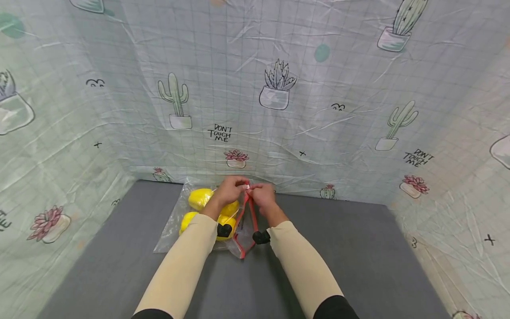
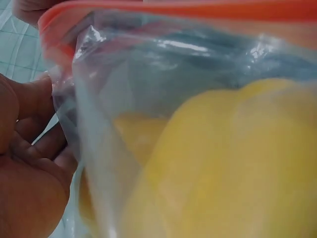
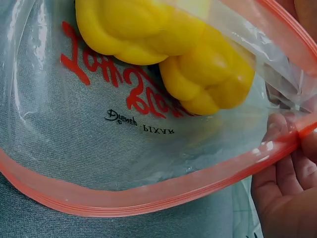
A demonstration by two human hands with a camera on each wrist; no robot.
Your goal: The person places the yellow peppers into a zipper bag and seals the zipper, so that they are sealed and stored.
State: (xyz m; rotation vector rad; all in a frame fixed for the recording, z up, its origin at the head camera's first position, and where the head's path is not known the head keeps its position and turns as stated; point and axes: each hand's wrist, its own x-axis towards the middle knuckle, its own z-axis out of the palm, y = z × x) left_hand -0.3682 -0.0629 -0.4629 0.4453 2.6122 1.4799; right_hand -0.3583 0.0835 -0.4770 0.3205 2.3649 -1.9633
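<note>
A clear zip bag [image 1: 170,230] with a red zip edge lies on the table and holds several yellow bell peppers [image 1: 199,198]. The bag's mouth gapes toward the person, its red zip edge [image 3: 99,204] making a wide loop in the right wrist view. At the far end of the mouth, my left hand [image 1: 229,191] pinches the bag's corner. Right beside it, my right hand [image 1: 263,196] grips the red zip edge between thumb and fingers. Through the plastic, the lobed peppers [image 3: 208,74] sit away from the opening.
The grey table [image 1: 338,257] stretches out on both sides of the bag. A hanging cloth [image 1: 279,133] printed with cacti closes off the back and sides, its lower edge just behind the hands. Red lettering [image 3: 148,99] shows on the bag.
</note>
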